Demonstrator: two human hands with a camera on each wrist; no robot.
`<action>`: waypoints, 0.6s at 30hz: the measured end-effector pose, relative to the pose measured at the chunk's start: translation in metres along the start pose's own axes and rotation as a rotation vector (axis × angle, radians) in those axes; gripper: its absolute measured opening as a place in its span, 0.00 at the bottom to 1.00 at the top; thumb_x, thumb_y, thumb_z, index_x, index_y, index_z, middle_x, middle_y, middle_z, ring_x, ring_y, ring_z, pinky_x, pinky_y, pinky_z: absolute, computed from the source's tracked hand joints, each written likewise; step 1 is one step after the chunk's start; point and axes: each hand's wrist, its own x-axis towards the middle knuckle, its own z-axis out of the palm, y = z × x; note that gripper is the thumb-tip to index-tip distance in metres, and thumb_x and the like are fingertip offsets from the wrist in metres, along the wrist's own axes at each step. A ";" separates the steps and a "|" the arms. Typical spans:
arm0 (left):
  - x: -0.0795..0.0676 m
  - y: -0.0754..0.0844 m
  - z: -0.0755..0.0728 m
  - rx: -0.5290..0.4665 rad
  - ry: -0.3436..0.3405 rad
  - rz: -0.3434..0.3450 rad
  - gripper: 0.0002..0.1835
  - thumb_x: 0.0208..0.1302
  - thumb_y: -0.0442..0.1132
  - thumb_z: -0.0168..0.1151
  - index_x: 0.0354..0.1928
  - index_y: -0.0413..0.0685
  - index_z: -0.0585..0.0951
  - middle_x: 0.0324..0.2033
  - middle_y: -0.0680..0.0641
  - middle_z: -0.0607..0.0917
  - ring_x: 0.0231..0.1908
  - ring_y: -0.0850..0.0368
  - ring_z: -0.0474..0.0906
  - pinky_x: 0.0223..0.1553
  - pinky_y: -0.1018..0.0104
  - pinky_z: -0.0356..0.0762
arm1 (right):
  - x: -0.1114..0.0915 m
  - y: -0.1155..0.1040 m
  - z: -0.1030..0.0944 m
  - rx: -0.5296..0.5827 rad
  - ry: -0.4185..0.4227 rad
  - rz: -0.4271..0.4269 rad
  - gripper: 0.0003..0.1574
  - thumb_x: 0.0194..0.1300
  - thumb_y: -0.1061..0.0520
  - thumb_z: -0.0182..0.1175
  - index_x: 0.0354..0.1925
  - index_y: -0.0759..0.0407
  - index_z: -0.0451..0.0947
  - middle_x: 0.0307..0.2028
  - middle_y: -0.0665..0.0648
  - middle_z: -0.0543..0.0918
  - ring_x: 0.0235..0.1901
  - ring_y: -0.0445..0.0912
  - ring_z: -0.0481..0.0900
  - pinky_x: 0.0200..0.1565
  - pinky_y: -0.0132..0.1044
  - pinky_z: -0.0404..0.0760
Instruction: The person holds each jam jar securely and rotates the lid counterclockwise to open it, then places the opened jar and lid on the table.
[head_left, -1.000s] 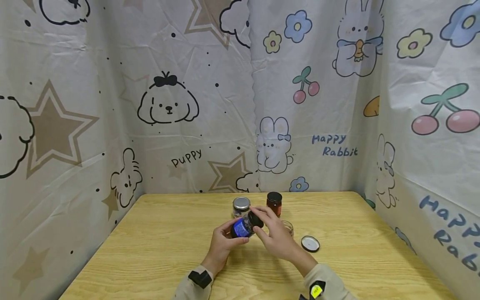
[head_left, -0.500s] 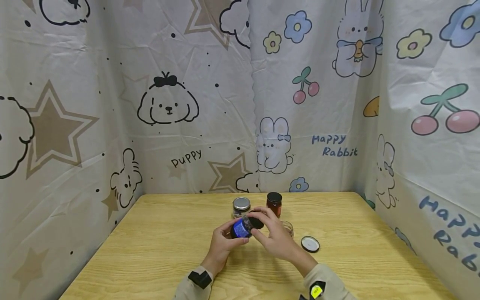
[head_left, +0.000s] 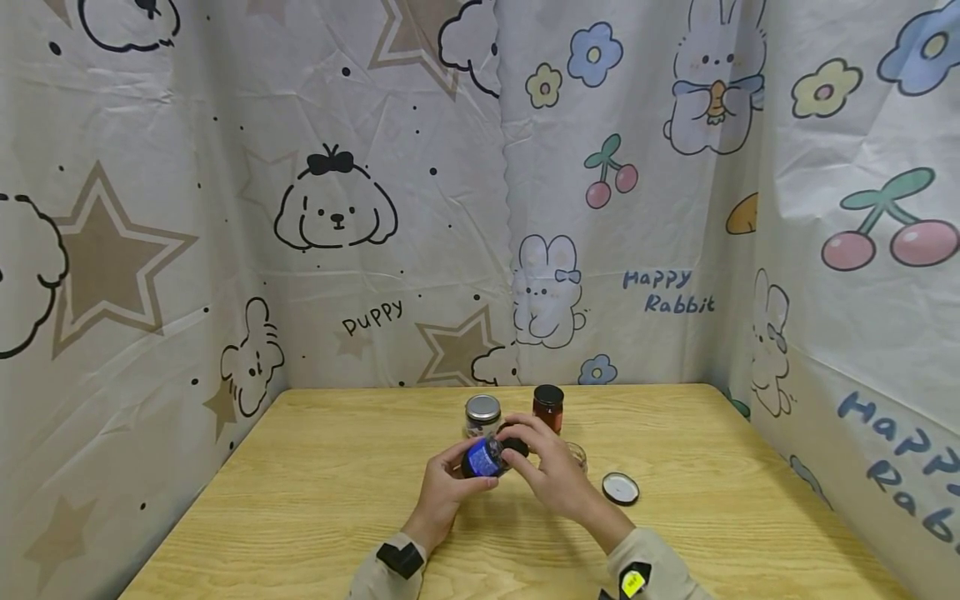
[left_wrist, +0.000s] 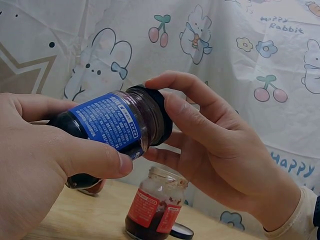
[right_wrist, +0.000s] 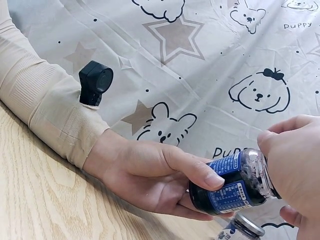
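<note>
My left hand (head_left: 441,492) grips a glass jar (left_wrist: 102,120) with a blue label and dark contents, thumb across the label. The jar is held tilted above the table, its mouth end toward the right. On that end is a black lid (left_wrist: 163,131), and my right hand (head_left: 558,477) holds it by the rim between thumb and fingers. In the right wrist view the back of the right hand (right_wrist: 295,170) hides the lid. Part of the jar's neck shows between label and lid. I cannot tell whether the lid is loose.
Behind the hands stand a silver-lidded jar (head_left: 482,407) and a dark red jar (head_left: 548,407) with a black lid. An uncovered red-labelled jar (left_wrist: 156,205) is partly behind the right hand. A loose lid (head_left: 621,489) lies inside-up on the wooden table (head_left: 337,467) to the right.
The right hand's fingers and thumb have shifted slightly around the black lid. The left hand and the jar have stayed nearly in place.
</note>
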 end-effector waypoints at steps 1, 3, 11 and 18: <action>0.001 -0.003 -0.001 -0.003 0.001 -0.001 0.35 0.42 0.30 0.75 0.57 0.45 0.76 0.51 0.41 0.78 0.46 0.47 0.76 0.44 0.58 0.77 | 0.000 0.000 0.000 0.003 0.001 0.002 0.13 0.67 0.49 0.54 0.49 0.46 0.75 0.59 0.44 0.67 0.56 0.42 0.68 0.46 0.41 0.77; 0.003 -0.009 -0.003 -0.007 0.001 -0.002 0.35 0.42 0.30 0.76 0.58 0.46 0.76 0.51 0.41 0.78 0.47 0.47 0.76 0.44 0.58 0.77 | 0.000 0.001 0.000 0.001 0.004 -0.005 0.12 0.67 0.51 0.55 0.48 0.46 0.76 0.58 0.44 0.68 0.56 0.42 0.68 0.45 0.41 0.77; 0.007 -0.018 -0.004 0.013 0.019 0.032 0.34 0.41 0.33 0.76 0.57 0.49 0.77 0.50 0.41 0.78 0.46 0.46 0.76 0.43 0.58 0.77 | 0.002 0.000 -0.001 0.004 0.015 -0.075 0.11 0.64 0.61 0.58 0.45 0.51 0.77 0.59 0.48 0.68 0.56 0.44 0.68 0.48 0.43 0.76; 0.005 -0.019 -0.004 0.004 0.024 0.040 0.34 0.41 0.34 0.77 0.56 0.48 0.77 0.50 0.40 0.78 0.46 0.45 0.76 0.43 0.58 0.78 | -0.001 0.000 0.000 -0.021 0.027 -0.027 0.28 0.64 0.60 0.58 0.60 0.42 0.67 0.60 0.47 0.64 0.57 0.43 0.66 0.45 0.46 0.76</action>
